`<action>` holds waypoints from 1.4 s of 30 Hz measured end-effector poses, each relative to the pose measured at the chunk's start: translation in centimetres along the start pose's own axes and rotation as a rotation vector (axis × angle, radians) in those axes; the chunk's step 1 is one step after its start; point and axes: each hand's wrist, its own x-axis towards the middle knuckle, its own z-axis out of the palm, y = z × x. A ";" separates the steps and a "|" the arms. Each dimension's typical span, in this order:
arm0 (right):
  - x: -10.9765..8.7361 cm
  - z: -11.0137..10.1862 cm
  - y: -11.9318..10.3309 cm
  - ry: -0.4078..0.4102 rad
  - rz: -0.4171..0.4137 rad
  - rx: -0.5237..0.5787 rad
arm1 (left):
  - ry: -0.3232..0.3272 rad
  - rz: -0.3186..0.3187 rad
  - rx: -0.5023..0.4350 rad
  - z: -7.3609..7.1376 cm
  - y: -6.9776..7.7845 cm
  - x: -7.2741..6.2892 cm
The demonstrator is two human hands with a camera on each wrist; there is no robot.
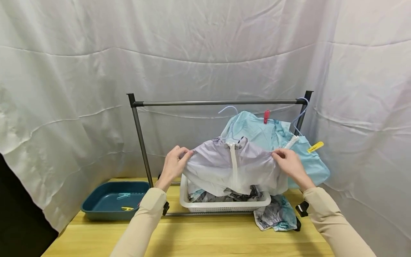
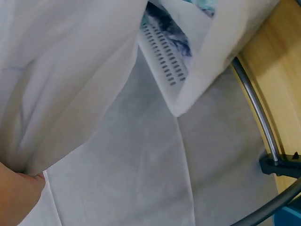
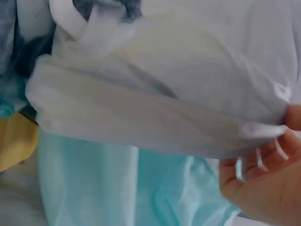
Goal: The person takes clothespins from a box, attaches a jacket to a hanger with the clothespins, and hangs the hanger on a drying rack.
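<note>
- The table (image 1: 192, 239) has a yellow wood-grain top; faint shadows of the arms fall across its near part.
- Pale, silvery cloth drapes (image 1: 192, 43) hang behind it and along its sides, creased and crossed by long seam lines; a black patch (image 1: 19, 203) fills the lower left corner.
- A dark metal rack (image 1: 208, 103) stands on the table: 2 uprights joined by 1 top bar, with a lower bar near the tabletop.
- The lavender-and-white garment (image 1: 208, 164) with a white zip (image 1: 233, 162) is at the middle, held up in front of the rack and above the white basket (image 1: 224, 205). A pale blue hook (image 1: 228, 108) rises behind its collar; whether it touches the top bar, I cannot tell.
- The left hand (image 1: 174, 164) pinches the garment's left shoulder between thumb and fingers.
- The right hand (image 1: 290, 166) pinches the opposite shoulder; its wrist view shows cloth caught at the fingertips.
- Behind hangs a light blue garment (image 1: 253, 128) at the rack's right end, with 1 red clip (image 1: 266, 117) and 1 yellow clip (image 1: 315, 147) on it.
- Dark patterned cloth (image 1: 245, 194) lies in the basket; grey-and-teal cloth (image 1: 276, 214) lies just beside it on the right.
- At the table's left sits a dark teal basin (image 1: 106, 215) with small clips (image 1: 127, 208) inside.
</note>
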 end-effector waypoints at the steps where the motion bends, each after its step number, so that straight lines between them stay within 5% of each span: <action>1: 0.0 0.0 -0.1 0.019 -0.025 -0.022 | -0.011 -0.015 -0.005 -0.1 0.1 0.1; 5: -0.3 0.4 -0.4 0.058 -0.146 -0.050 | -0.029 -0.090 -0.016 -0.3 0.3 0.4; 10: -0.9 1.4 0.0 -0.004 -0.253 -0.104 | -0.028 -0.152 -0.041 -0.4 0.4 0.5; 16: -1.4 1.7 1.0 0.032 -0.216 -0.087 | -0.051 -0.161 -0.142 -0.4 0.2 0.2; 23: -1.2 0.6 1.6 0.046 -0.096 -0.003 | -0.090 -0.257 -0.338 -0.1 -1.5 -0.8; 26: -1.1 0.1 1.8 0.008 -0.063 0.053 | -0.092 -0.252 -0.311 0.1 -2.3 -1.3; 33: -0.9 -0.9 2.6 -0.078 -0.003 0.230 | 0.124 -0.377 -0.155 0.1 -3.6 -1.7; 42: -1.1 -0.1 2.5 -0.066 -0.080 0.138 | -0.058 -0.498 -0.089 0.7 -4.7 -2.7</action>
